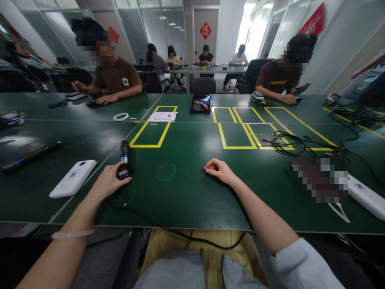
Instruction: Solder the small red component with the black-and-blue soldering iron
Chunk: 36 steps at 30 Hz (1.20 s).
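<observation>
On the left of the green table, my left hand (110,180) is closed around a black cylindrical device with a silver and blue band (124,154). Its near end faces me and shows something red inside a dark round opening. A thin dark cord runs by this hand toward the table's front edge. Right of the middle, my right hand (221,170) pinches a small red and dark piece (204,169) between thumb and fingers, just over the tabletop. The piece is too small to name. A wide gap separates the two hands.
A white power bank (73,178) lies left, near a long black rod (31,155). Tangled black cables (282,140) and another white block (367,196) are right. Farther back sit a black tray (200,105) with tools and a tape roll (120,117). Two people work opposite.
</observation>
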Motion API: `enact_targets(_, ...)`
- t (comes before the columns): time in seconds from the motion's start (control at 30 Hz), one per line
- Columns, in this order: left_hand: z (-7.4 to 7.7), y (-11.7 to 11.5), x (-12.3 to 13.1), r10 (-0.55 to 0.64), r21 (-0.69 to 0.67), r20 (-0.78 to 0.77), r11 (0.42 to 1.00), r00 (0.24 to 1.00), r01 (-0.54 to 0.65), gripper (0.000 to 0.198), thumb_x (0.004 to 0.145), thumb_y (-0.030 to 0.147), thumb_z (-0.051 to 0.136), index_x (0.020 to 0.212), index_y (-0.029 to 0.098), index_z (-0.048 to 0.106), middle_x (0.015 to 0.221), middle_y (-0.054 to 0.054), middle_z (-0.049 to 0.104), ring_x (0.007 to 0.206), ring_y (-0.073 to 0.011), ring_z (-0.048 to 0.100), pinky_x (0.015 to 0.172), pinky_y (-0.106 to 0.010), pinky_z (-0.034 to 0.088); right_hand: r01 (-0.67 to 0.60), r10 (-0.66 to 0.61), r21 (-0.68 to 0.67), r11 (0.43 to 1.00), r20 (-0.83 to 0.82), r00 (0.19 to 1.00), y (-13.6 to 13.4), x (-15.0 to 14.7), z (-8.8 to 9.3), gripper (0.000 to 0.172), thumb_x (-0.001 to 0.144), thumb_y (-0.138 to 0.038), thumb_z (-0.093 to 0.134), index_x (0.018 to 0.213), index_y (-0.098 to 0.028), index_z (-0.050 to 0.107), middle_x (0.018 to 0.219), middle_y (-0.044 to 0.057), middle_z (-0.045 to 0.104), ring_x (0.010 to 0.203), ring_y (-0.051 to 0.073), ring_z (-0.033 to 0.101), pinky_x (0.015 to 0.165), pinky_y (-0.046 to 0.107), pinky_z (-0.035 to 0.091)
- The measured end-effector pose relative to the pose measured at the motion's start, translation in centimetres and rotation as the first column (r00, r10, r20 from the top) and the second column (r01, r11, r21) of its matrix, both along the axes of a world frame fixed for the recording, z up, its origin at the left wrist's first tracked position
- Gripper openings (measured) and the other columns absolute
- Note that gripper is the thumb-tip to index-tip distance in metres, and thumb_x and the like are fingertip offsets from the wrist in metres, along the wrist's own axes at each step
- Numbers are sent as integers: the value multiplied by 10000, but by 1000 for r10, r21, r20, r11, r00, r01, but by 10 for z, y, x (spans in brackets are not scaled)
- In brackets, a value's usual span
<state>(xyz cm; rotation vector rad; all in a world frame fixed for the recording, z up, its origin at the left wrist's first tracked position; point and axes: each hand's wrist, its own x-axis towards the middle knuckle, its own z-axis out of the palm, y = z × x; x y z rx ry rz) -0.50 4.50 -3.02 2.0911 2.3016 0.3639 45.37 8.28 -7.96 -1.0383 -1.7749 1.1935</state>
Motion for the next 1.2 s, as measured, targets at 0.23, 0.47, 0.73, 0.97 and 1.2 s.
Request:
enact_targets(0.23, -12, 10, 53, -121, -36, 6, 992, 993, 121, 766, 711, 556, 564, 1305, 86, 457, 1200, -179, 531, 1179, -323, 490, 1018, -410, 400, 3, -4, 13, 1000, 13, 1000, -1, 0, 2, 257, 756, -367, 678, 889, -163, 596, 660, -31, 534, 571, 101, 457, 561, 238, 371)
enact_targets(0.47, -14, 7, 146, -282, -3, 116, 959, 952, 284, 749, 729, 524, 600, 1349, 149, 413, 1239, -145, 483, 1151, -301, 501, 971, -399, 434, -22, 22, 24, 999, 0, 1000, 1, 1, 0, 270, 750, -360, 690, 907, -164, 591, 687, -24, 549, 593, 108, 477, 583, 245, 392)
enact_targets(0.73, -5, 8, 234, -456, -26, 202, 882, 867, 470, 760, 731, 433, 652, 1388, 175, 370, 1252, -137, 482, 1137, -294, 487, 946, -395, 443, -5, 7, 63, 998, -31, 1000, -1, 0, 5, 219, 772, -309, 664, 903, -177, 547, 676, -43, 514, 573, 99, 444, 571, 234, 367)
enact_targets(0.97, -6, 1, 256, -515, -21, 222, 846, 828, 533, 761, 736, 391, 660, 1403, 200, 345, 1277, -112, 469, 1154, -260, 479, 956, -372, 448, -26, 16, 188, 982, 55, 998, 0, -1, -1, 120, 810, -278, 626, 832, -179, 563, 724, -25, 530, 619, 108, 469, 606, 236, 389)
enact_targets(1.2, -10, 0, 256, -502, -25, 201, 856, 841, 517, 739, 760, 430, 630, 1404, 226, 330, 1310, -104, 440, 1165, -262, 475, 905, -362, 469, -35, 16, 221, 975, 90, 996, 1, 3, -2, 150, 829, -319, 633, 870, -179, 667, 871, 29, 591, 689, 121, 528, 671, 259, 443)
